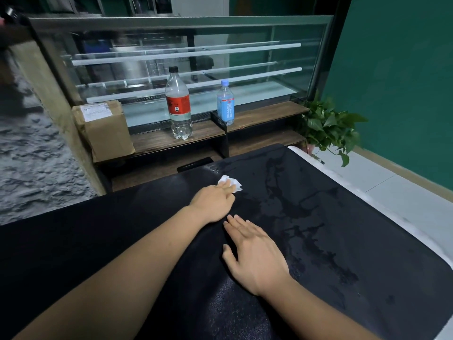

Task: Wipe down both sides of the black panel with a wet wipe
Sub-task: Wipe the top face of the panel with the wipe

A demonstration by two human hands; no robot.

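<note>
Your left grip [213, 202] is released, its fingers laid flat over a crumpled white wet wipe [237, 187] and pressing it onto the wide, black, fine-textured panel [122, 231]. The wipe pokes out just past the fingertips. Your right grip [255, 251] is also released, palm down and fingers straight on the same panel, nearer your body than the left grip and just to its right. The panel lies flat under both grips on a white worktop [392, 192], whose edge shows to the right of them. Dark wet patches [294, 204] streak the panel right of both grips. Beyond the left grip, on a brown wooden shelf [264, 114], stand a clear plastic bottle with a red label [178, 104] and a smaller blue-labelled bottle [225, 104], well apart from the wipe.
</note>
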